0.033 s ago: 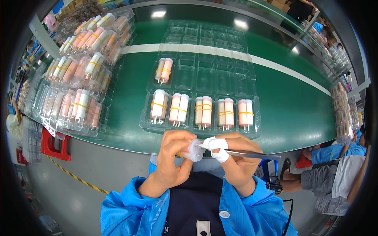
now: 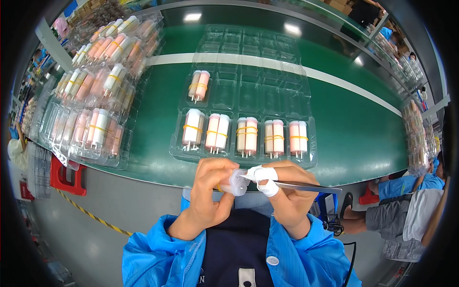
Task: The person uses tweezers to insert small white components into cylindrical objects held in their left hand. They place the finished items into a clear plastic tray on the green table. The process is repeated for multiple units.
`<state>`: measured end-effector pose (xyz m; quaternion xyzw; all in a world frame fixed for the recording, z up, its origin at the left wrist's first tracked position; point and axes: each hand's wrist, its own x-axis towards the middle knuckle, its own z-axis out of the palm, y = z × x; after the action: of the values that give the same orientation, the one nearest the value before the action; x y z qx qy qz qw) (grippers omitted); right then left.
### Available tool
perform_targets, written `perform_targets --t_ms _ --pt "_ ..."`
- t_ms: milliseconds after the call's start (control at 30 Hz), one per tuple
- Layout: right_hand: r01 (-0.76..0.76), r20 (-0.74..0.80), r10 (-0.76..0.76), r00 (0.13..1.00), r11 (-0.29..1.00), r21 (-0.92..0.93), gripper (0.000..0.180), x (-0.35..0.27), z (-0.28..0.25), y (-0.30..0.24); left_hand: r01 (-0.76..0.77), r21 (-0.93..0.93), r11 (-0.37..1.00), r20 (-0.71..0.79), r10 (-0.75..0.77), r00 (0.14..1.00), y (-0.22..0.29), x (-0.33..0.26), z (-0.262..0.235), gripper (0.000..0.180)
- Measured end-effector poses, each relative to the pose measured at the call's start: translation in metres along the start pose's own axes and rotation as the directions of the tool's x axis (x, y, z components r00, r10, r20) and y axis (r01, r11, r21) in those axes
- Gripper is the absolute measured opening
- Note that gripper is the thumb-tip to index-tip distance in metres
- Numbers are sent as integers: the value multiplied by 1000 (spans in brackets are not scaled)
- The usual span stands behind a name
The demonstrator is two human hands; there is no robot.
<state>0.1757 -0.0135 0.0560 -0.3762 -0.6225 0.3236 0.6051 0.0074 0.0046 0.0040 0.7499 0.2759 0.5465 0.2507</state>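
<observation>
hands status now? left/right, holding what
Left hand: closed on a pale capped tube.
Right hand: closed on metal tweezers, tips at the tube; taped fingertips.

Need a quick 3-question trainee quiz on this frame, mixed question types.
1. True or false: the right hand holds tweezers.
2. How many banded pairs sit in the front row of the clear tray?
A. three B. five C. seven
3. Fill in: the left hand holds a small ____ cylinder.

Key: 1 true. 2 B; a sixth pair sits one row behind, at the left. 3 white; the tweezers' tips meet its end, and the right hand's fingertips are wrapped in white.
</observation>
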Motion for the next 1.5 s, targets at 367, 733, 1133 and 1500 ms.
perform_targets --t_ms 367,733,1133,1500 --pt "-29 67 34 997 997 -76 8 11 0 -9 -97 162 982 -27 103 994 1 7 -1 52" --pt "-240 161 217 963 960 142 10 20 -13 -5 -35 -3 999 24 35 999 -8 -5 2 50" --pt "-119 -15 138 990 899 421 13 1 -12 9 129 -368 921 -15 -145 989 1 -1 7 51" --pt "-99 -20 118 993 899 426 15 -1 -8 6 375 -750 545 190 -365 911 16 4 3 47"
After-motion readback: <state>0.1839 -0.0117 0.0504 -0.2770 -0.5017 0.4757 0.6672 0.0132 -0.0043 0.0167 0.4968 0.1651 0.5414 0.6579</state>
